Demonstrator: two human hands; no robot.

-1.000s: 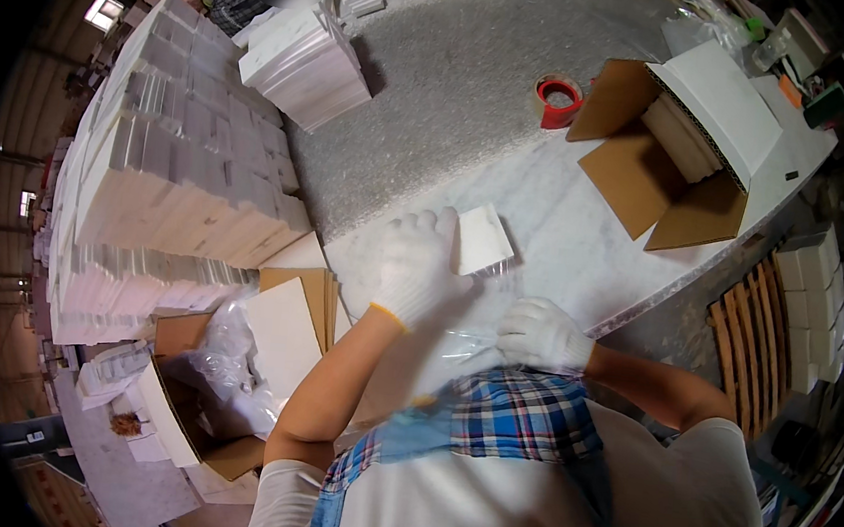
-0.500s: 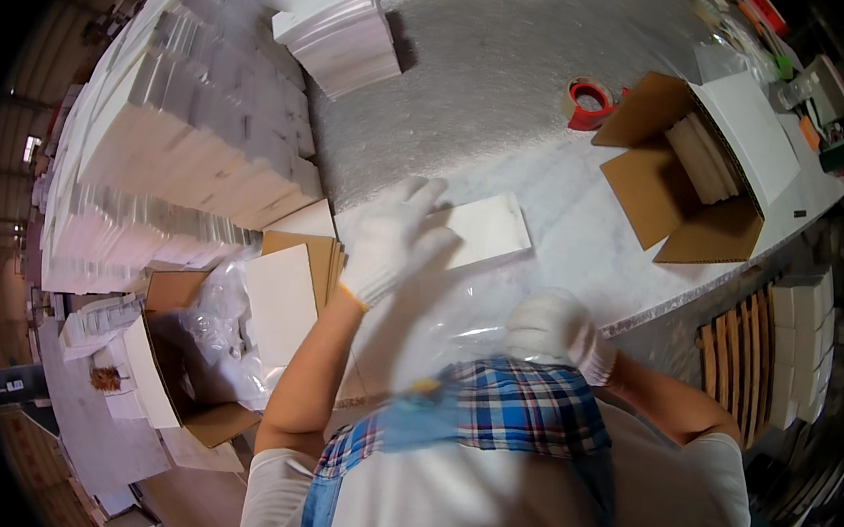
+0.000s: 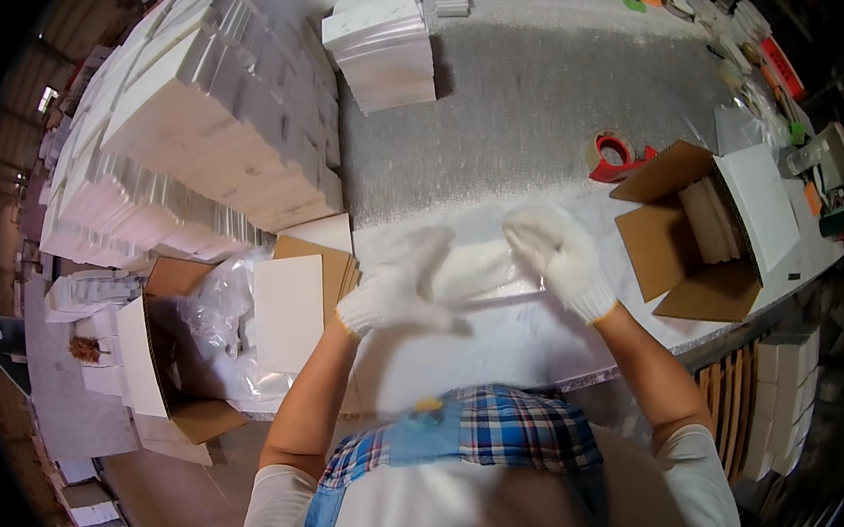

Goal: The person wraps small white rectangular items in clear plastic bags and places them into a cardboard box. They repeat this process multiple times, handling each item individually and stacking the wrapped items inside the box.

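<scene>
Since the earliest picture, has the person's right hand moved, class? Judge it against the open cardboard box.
Yes. The right hand has risen from near the body onto the tabletop, closer to the open cardboard box, beside the white flat piece.

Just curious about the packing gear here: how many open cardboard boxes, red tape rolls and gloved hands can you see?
Open cardboard boxes: 2, right and lower left
Red tape rolls: 1
Gloved hands: 2, left hand, right hand
Total: 5

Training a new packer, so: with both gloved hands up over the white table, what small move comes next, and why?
Probably settle both hands onto the white flat piece: the left hand and right hand flank it, blurred, and neither grip is clear.
</scene>
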